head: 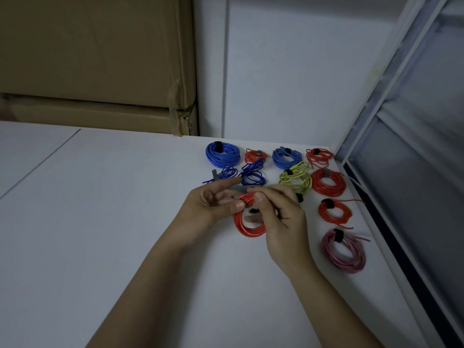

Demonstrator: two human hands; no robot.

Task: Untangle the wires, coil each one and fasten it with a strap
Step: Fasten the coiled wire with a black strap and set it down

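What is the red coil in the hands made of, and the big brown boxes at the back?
The red wire coil looks like wire in smooth plastic coating: it shines a little and bends in neat loops. What is inside does not show. The left hand and right hand both pinch it at the top. The large brown boxes look like matt cardboard, with taped corners.

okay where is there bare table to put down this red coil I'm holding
Bare table spreads wide left of your left hand, toward the cardboard boxes, and near you below the red coil. Crowded: the far right corner, from the big blue coil down to the pink coil.
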